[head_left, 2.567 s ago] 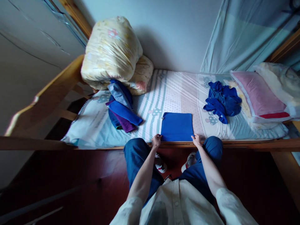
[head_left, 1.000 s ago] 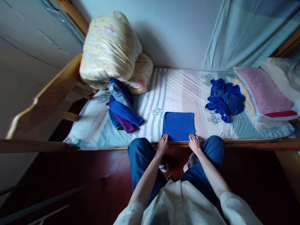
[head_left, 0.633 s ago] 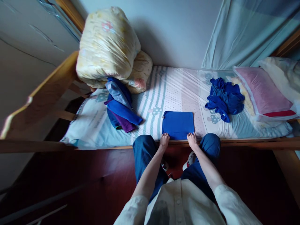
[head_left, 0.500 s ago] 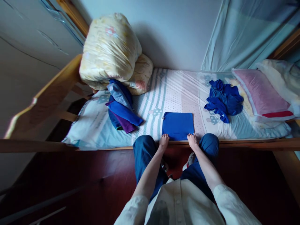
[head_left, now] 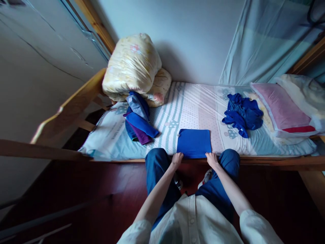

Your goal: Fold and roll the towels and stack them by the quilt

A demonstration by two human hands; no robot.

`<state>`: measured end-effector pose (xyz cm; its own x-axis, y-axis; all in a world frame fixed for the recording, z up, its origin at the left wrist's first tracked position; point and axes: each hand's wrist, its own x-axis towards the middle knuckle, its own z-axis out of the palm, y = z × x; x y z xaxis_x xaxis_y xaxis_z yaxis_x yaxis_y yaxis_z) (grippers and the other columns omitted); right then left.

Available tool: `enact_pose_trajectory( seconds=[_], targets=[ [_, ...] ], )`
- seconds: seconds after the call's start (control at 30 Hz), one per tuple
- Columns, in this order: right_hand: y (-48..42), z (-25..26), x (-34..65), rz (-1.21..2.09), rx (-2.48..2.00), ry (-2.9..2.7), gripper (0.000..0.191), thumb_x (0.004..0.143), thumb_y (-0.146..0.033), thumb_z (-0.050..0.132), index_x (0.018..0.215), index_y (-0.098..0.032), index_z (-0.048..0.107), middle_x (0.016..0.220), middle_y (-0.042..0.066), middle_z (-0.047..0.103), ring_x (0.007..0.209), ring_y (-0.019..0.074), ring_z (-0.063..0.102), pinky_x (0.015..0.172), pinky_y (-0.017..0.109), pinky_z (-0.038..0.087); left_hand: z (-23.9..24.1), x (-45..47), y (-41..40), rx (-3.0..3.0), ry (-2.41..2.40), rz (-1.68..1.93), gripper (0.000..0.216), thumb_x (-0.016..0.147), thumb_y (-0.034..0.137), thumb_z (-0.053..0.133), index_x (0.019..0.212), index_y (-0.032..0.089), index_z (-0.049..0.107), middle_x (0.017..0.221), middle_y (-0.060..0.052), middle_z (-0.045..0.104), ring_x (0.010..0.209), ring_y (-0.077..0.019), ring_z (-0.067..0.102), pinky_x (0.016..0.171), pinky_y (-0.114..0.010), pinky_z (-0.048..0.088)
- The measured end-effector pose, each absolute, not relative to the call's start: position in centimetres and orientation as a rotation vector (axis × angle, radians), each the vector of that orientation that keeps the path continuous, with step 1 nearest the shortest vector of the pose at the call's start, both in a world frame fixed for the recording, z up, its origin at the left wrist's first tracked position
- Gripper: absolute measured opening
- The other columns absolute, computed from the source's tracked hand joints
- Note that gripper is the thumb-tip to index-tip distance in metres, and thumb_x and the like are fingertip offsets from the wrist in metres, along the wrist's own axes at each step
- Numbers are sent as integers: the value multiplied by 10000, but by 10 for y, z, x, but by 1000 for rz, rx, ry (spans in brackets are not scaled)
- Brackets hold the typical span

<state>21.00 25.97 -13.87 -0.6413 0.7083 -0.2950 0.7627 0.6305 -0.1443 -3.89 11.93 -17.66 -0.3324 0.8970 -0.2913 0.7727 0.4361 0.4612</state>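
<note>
A flat blue cloth [head_left: 194, 144], roughly rectangular with a small pale tag on its left edge, lies on the front edge of the bed, between my knees. My left hand [head_left: 177, 158] has its fingers closed on the near left corner. At the near right corner my right hand [head_left: 211, 158] grips the same cloth in the same way. The fingertips and the underside of the cloth's near edge are hidden. To the right lies a crumpled heap of blue fabric [head_left: 243, 113]. On the left is a pile of folded blue and purple cloths [head_left: 141, 123].
A cream quilt [head_left: 132, 66] is bundled at the bed's left end, against the wooden end board [head_left: 73, 103]. Pink bedding in a clear cover [head_left: 281, 106] lies at the right end. The wooden bed rail [head_left: 274, 162] runs along the front. A pale curtain [head_left: 243, 51] hangs behind.
My view has shifted, so the bed and its contents sit lower in the picture. Both hands still hold the near corners, and the cloth looks much the same.
</note>
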Motion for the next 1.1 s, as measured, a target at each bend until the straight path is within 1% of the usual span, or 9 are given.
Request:
enact_pose_trajectory(
  seconds=[0.13,0.2,0.27,0.37,0.5,0.67,0.77,0.93,1.1],
  targets=[
    [268,-140,217,-434,1292,2636,395,894,-51,543,1176,-224,758,1034,129,791,985,254,731,938,336,493,-170,-45,118,1269,2230,389,341,851,55,533,1096,187,730,1004,-130,723,996,-266,691,975,-389,517],
    [275,-143,219,-581,1401,2658,368,875,-76,594,1151,-244,769,1057,93,797,988,240,738,935,320,518,-167,-50,122,1202,2249,438,399,834,40,520,1146,185,723,1045,-131,737,1031,-269,692,980,-389,518],
    [282,-147,220,-811,1532,2693,311,855,-101,629,1086,-240,786,1056,70,801,991,226,744,943,313,537,-164,-54,126,1140,2260,496,423,816,45,529,1168,182,718,1078,-125,750,1066,-266,690,985,-381,522],
    [290,-153,220,-1014,1628,2722,254,857,-151,627,1053,-200,782,1051,82,800,995,226,748,935,332,560,-161,-60,134,1059,2267,588,381,814,94,567,1156,175,715,1042,-108,769,1082,-265,696,986,-373,534],
    [298,-161,219,-1064,1694,2726,272,867,-246,612,1082,-169,759,1060,107,794,979,242,747,892,362,579,-159,-64,141,972,2264,693,308,861,201,588,1147,159,694,991,-94,777,992,-258,721,914,-374,569],
    [304,-167,219,-1205,1861,2658,317,853,-346,625,1069,-152,753,1035,125,792,940,256,735,857,360,571,-162,-65,144,878,2267,770,263,874,227,597,1113,151,677,984,-97,778,938,-226,732,841,-318,570],
    [306,-170,220,-1224,1861,2609,324,861,-364,600,1042,-144,754,971,120,792,880,247,720,821,342,558,-165,-64,142,804,2303,755,219,884,232,592,1064,150,685,971,-115,774,936,-239,728,823,-325,558],
    [306,-175,222,-1149,1872,2535,252,852,-357,603,846,-150,746,791,89,768,739,219,676,720,285,510,-173,-63,139,685,2367,672,183,881,234,596,988,143,714,938,-141,772,932,-275,721,796,-338,530],
    [309,-181,220,-1060,1917,2437,246,851,-360,623,714,-171,703,680,53,721,657,185,627,647,241,445,-184,-64,141,629,2399,607,218,897,294,592,988,153,732,966,-152,781,996,-301,715,839,-357,520]
  ],
)
